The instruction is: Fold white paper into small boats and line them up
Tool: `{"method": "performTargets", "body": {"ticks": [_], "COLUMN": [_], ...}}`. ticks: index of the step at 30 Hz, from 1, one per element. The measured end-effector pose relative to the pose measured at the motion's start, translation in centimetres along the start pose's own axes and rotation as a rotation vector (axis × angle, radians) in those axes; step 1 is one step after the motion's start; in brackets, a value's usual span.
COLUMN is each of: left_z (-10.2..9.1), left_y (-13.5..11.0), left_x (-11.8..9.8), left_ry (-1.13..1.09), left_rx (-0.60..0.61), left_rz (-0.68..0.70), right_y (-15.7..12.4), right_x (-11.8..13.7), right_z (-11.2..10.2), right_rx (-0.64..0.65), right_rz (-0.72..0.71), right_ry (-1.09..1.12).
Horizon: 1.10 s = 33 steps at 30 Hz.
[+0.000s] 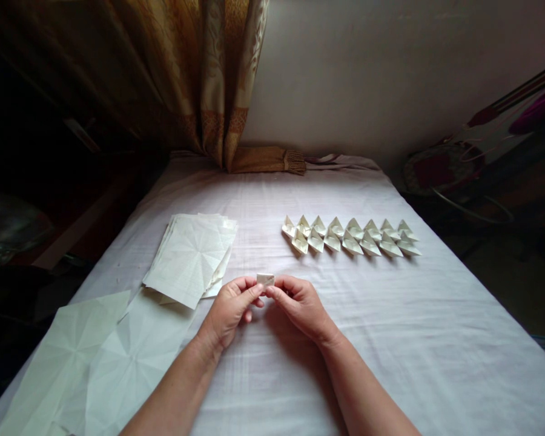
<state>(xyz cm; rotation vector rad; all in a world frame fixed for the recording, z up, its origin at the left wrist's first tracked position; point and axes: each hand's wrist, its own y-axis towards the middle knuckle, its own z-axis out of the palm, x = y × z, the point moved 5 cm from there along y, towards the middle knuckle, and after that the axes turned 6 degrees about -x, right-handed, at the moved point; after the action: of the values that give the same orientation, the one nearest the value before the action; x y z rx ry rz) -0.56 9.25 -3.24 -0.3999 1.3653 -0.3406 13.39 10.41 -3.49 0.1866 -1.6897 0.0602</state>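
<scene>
Two hands meet at the clock's centre, both closed, pinching a small folded paper (266,279): the left hand (229,307) grips its left end, the right hand (303,303) its right. At two o'clock, two rows of boat-like paper shapes (353,244) stand on a pale cloth (436,339), their hollows too small to read. Between nine and ten lies a stack of creased sheets (193,254); at eight, loose sheets (131,357). At nine, a clear rounded object (11,227), contents unclear.

Bare hands (227,307), bare wrists (330,334), bare forearms (175,381).
</scene>
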Motion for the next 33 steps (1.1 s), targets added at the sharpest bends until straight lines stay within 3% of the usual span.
{"method": "performTargets", "body": {"ticks": [5,11,18,24,29,33], "left_z": [-0.1,0.1,-0.2,-0.3,-0.1,-0.5], "left_y": [0.0,0.0,0.2,0.4,0.6,0.3], "left_x": [0.2,0.3,0.4,0.6,1.3,1.0], "left_ry": [-0.032,0.102,0.112,0.094,0.250,0.605], "left_rx": [-0.014,0.047,0.037,-0.029,-0.043,-0.168], "left_rz": [-0.013,0.008,0.041,0.084,0.121,0.340], "right_y": [-0.2,0.1,0.1,0.1,0.1,0.0], "right_x": [0.5,0.1,0.1,-0.5,-0.1,0.5], "right_z": [0.0,-0.2,-0.2,-0.7,-1.4,-1.4], "right_rx": [-0.029,0.008,0.055,-0.031,-0.076,-0.101], "right_rz": [-0.100,-0.039,-0.001,0.031,-0.043,-0.124], "right_ry": [-0.107,-0.146,-0.132,-0.129,-0.379,-0.707]}}
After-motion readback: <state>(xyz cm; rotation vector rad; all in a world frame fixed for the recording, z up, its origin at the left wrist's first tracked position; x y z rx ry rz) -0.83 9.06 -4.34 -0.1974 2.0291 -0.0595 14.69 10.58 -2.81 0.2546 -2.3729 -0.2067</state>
